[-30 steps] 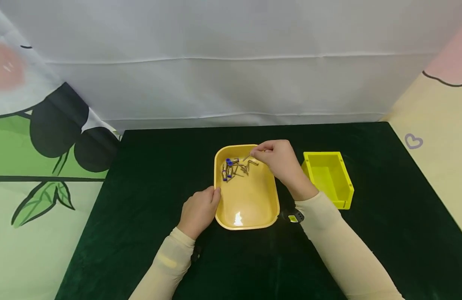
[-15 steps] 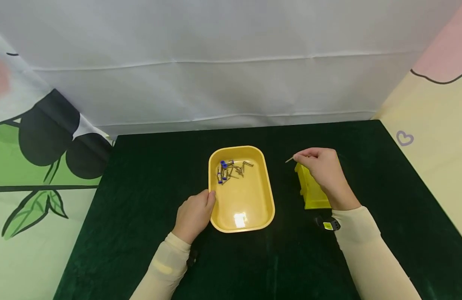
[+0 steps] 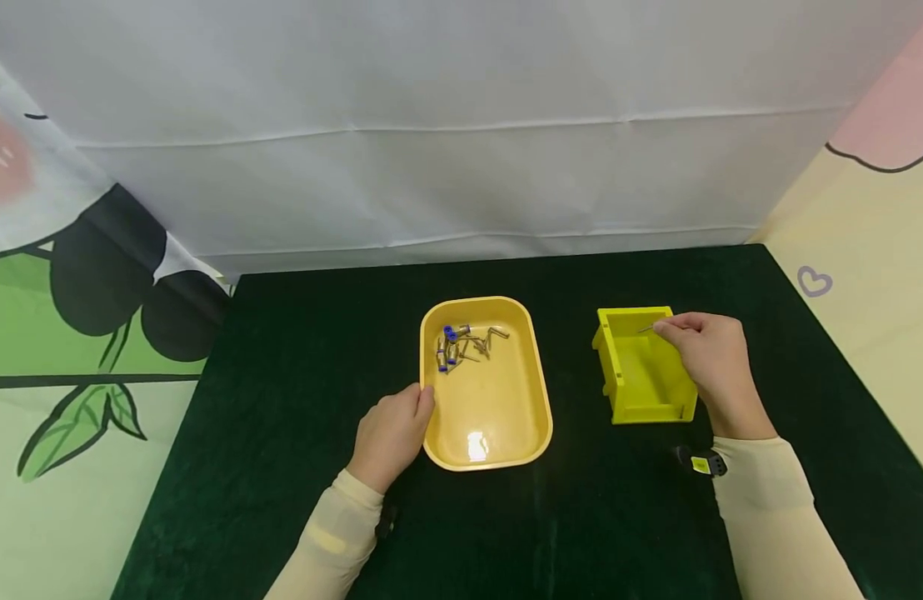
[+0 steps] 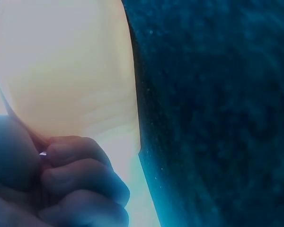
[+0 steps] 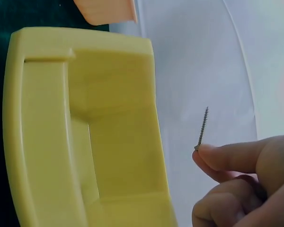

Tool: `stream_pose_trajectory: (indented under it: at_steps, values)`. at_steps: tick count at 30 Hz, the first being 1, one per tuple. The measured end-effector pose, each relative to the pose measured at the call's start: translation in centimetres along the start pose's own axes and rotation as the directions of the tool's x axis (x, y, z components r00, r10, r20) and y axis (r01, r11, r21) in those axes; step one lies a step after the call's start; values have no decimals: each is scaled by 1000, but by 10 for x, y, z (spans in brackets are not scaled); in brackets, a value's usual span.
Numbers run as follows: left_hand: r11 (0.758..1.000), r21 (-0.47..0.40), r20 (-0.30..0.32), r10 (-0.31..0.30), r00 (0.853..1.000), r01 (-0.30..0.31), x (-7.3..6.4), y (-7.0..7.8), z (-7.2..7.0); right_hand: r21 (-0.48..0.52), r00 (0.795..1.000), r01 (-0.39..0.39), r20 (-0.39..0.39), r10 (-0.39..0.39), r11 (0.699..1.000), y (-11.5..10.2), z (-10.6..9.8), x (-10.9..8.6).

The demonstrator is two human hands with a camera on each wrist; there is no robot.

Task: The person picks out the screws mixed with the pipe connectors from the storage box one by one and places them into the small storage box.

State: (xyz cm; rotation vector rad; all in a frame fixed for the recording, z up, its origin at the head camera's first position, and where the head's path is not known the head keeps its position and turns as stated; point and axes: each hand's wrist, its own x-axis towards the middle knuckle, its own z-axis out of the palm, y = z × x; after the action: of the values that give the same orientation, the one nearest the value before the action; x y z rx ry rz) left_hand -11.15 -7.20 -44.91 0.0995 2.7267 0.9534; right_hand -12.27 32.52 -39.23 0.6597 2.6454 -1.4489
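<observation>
"Over the boxy yellow plastic bin (image 3: pixel 652 413), the right hand (image 3: pixel 720 365) pinches a thin grey metal screw (image 5: pixel 204 126); the left hand (image 3: pixel 390 437) grips a shallow amber plastic tray (image 3: pixel 499 400)."

"Handling?"

"Likely light, stiff; best held headward."

A tray (image 3: pixel 499 404), with fittings (image 3: pixel 451 353) and screws (image 3: pixel 499 332) in its far left part, sat left of a bin (image 3: pixel 652 414) on a table (image 3: pixel 326 333); a left hand (image 3: pixel 390 435) was at the tray's left rim, a right hand (image 3: pixel 715 371) by the bin's far right corner.

Left fingers (image 4: pixel 85 177) curled in grip; right fingers (image 5: pixel 234 157) pinching.
</observation>
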Motion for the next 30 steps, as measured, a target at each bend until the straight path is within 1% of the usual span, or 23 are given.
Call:
stream_pose_trajectory:
  at_steps: [3,9,13,17,23,26,27,30]
  values:
    - [1000,-4,1,0,1000,0,0,-1,1,-3,1000,-10,2,10,1000,2,0,0]
    - [1000,-10,4,4,1000,-4,-1,-2,1,0,999,-11,37,11,1000,4,5,-2]
    - [1000,-16,-2,16,1000,-16,-1,-2,1,-7,999,-9,53,10,1000,2,6,-2]
    - [1000,-17,-1,12,1000,-12,-3,-1,-1,-12,998,-10,58,11,1000,-2,6,-3]
    - [1000,-17,-20,7,1000,-8,-6,-1,-2,-18,998,56,42,-55,998,-15,12,-8]
    - [1000,-8,-22,8,1000,-9,-5,0,-2,-9,997,59,51,-59,998,-25,17,-13]
    - [1000,-8,-21,11,1000,-11,-5,1,-2,-9,997,57,53,-57,998,-28,19,-15]
    - [1000,-12,-20,14,1000,-14,-3,2,-1,5,995,90,45,-90,996,-39,31,-20]
